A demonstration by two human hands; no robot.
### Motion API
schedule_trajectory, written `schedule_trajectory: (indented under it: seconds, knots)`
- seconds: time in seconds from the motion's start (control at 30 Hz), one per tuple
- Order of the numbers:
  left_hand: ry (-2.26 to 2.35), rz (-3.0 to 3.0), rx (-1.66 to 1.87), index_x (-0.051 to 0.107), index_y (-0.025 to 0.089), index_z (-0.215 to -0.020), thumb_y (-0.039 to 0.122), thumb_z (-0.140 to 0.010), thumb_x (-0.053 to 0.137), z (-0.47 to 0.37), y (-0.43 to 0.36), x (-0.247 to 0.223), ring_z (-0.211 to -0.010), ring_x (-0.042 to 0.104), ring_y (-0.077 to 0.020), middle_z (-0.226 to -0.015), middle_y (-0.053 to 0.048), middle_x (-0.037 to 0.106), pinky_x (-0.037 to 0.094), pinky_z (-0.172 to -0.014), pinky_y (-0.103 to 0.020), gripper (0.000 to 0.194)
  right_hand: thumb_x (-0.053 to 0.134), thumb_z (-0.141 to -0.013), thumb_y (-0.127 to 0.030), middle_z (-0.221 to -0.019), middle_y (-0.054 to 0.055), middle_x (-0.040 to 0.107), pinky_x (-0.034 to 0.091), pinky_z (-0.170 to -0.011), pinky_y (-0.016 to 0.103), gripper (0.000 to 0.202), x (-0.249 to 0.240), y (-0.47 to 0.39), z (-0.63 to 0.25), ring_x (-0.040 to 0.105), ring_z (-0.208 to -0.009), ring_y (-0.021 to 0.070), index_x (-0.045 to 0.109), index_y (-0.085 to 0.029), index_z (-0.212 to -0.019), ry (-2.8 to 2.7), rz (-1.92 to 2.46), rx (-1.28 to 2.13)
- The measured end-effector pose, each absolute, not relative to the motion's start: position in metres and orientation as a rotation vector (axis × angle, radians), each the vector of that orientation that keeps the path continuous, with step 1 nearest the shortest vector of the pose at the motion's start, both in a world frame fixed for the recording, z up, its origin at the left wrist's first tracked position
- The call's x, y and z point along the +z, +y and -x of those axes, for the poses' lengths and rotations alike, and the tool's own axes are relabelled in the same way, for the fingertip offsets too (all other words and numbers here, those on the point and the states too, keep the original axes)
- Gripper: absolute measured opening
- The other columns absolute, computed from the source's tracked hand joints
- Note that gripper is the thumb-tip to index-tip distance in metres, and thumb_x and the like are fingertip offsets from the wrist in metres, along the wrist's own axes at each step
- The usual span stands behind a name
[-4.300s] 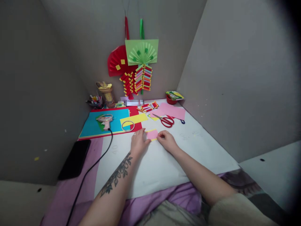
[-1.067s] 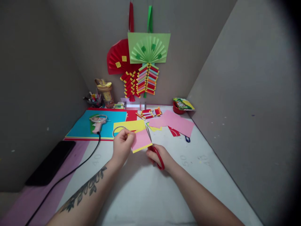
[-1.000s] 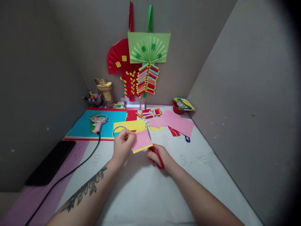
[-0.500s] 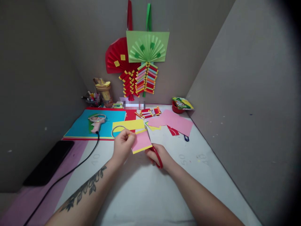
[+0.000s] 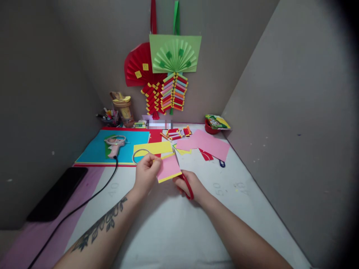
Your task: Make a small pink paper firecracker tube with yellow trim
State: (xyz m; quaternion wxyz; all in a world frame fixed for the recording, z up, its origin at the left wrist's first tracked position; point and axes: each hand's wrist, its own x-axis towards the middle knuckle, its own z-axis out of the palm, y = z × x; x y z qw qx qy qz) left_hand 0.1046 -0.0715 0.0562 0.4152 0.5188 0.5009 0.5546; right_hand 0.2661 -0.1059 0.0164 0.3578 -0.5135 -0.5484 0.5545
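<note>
Pinched between the thumb and fingers of my left hand (image 5: 147, 170) is a pink piece of paper (image 5: 168, 167) with yellow strips along two edges. My right hand (image 5: 192, 185) grips red-handled scissors (image 5: 190, 186). The scissor blades reach up along the paper's right edge; part of them is hidden behind the paper. Just beyond my left hand lie a yellow paper strip (image 5: 153, 148) and a ring (image 5: 134, 156) that is partly covered by the hand.
Blue sheets (image 5: 92, 149) with a corded pink glue gun (image 5: 113, 150) lie at left, near a black phone-like slab (image 5: 57, 194). Pink paper (image 5: 211, 144), small paper rolls (image 5: 175, 133) and a red bowl (image 5: 211, 128) sit behind. Paper fans (image 5: 176, 56) hang on the wall.
The view has shifted very slightly. Both hands, the pink paper and the scissors stay almost in the same place.
</note>
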Motion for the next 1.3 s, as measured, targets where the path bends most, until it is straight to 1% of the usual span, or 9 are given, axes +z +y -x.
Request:
schedule_trajectory:
  seconds: [0.27,0.5,0.63,0.87,1.0,1.13,1.2,1.3]
  knots:
    - [1.265,-1.272,1.405,0.05,0.019,-0.059,0.022,-0.069,0.059,-0.106,-0.073,0.057,-0.049,0.041,-0.0089,-0.053,0.004,0.047,0.031,-0.044,-0.019,0.014,0.054,-0.078,-0.045,-0.047,-0.005,0.046,0.034,-0.035,0.02,0.027,0.017,-0.106,-0.266,0.042,-0.036,0.0088,0.051,-0.019,-0.074,-1.414,1.338,1.434]
    - [1.267,-1.273,1.409,0.049,0.018,-0.059,0.023,-0.069,0.058,-0.107,-0.073,0.057,-0.049,0.041,-0.0084,-0.053,0.004,0.047,0.031,-0.045,-0.019,0.015,0.055,-0.077,-0.047,-0.05,-0.005,0.046,0.034,-0.034,0.019,0.029,0.016,-0.106,-0.265,0.045,-0.038,0.0088,0.052,-0.018,-0.075,-1.39,1.344,1.44]
    - [1.272,-1.28,1.405,0.048,0.018,-0.06,0.024,-0.07,0.058,-0.107,-0.073,0.057,-0.049,0.04,-0.0078,-0.053,0.005,0.046,0.031,-0.045,-0.018,0.015,0.054,-0.077,-0.048,-0.048,-0.006,0.045,0.033,-0.032,0.018,0.031,0.018,-0.106,-0.265,0.043,-0.036,0.0083,0.052,-0.018,-0.075,-1.398,1.345,1.443]
    - [1.257,-1.289,1.415,0.048,0.018,-0.062,0.024,-0.072,0.057,-0.106,-0.072,0.053,-0.05,0.04,-0.0075,-0.054,0.005,0.045,0.03,-0.045,-0.017,0.015,0.057,-0.076,-0.045,-0.049,-0.006,0.046,0.034,-0.032,0.019,0.027,0.011,-0.104,-0.265,0.043,-0.035,0.0082,0.052,-0.018,-0.074,-1.381,1.361,1.436]
    - [1.281,-1.341,1.48,0.05,0.017,-0.063,0.024,-0.074,0.056,-0.104,-0.069,0.053,-0.054,0.042,-0.0081,-0.058,0.004,0.048,0.033,-0.048,-0.017,0.015,0.058,-0.075,-0.049,-0.05,-0.006,0.048,0.032,-0.033,0.02,0.032,0.007,-0.101,-0.266,0.044,-0.037,0.0092,0.05,-0.019,-0.076,-1.26,1.402,1.39]
    - [1.296,-1.347,1.493,0.054,0.017,-0.066,0.027,-0.075,0.057,-0.103,-0.063,0.05,-0.059,0.045,-0.0094,-0.062,0.003,0.051,0.037,-0.053,-0.019,0.013,0.054,-0.077,-0.055,-0.049,-0.007,0.044,0.031,-0.037,0.02,0.036,0.008,-0.097,-0.27,0.039,-0.039,0.0078,0.044,-0.02,-0.073,-1.13,1.292,1.203]
    - [1.295,-1.309,1.447,0.056,0.016,-0.068,0.028,-0.074,0.058,-0.103,-0.059,0.046,-0.061,0.047,-0.0102,-0.064,0.002,0.053,0.038,-0.055,-0.02,0.013,0.056,-0.077,-0.052,-0.059,-0.005,0.047,0.036,-0.044,0.02,0.034,0.008,-0.094,-0.273,0.043,-0.047,0.008,0.043,-0.021,-0.076,-1.085,1.216,1.051]
    - [1.307,-1.23,1.418,0.058,0.016,-0.069,0.029,-0.072,0.059,-0.103,-0.052,0.035,-0.062,0.049,-0.0109,-0.066,0.001,0.055,0.039,-0.057,-0.02,0.013,0.059,-0.075,-0.045,-0.078,-0.002,0.051,0.045,-0.06,0.023,0.029,0.005,-0.088,-0.278,0.052,-0.064,0.0101,0.043,-0.022,-0.084,-0.994,1.181,0.866]
